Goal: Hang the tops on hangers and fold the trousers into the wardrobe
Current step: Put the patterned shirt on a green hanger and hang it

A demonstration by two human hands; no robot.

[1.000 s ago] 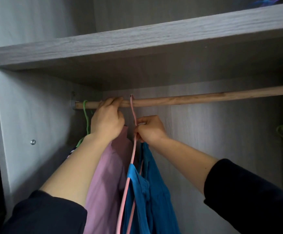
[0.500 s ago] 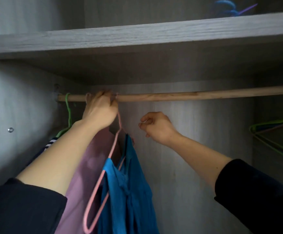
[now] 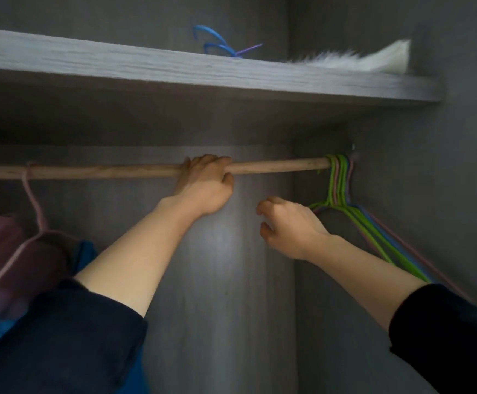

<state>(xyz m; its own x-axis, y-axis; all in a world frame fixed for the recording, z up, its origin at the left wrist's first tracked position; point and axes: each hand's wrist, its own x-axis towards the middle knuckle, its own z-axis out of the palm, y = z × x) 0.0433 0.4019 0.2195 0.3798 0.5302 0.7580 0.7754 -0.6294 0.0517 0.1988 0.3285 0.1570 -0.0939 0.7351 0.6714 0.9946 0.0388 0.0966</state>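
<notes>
wardrobe interior: left grip clenched round rod mid-frame, right grip loose, empty, near spare hangers at right; probably fetching one next, unhooking upward.

Pink top and blue top hang left on the rod; empty hangers bunched far right

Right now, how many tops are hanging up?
2: a pink top at far left, a blue top beside it, partly behind the left sleeve. Others may be out of frame.
</notes>
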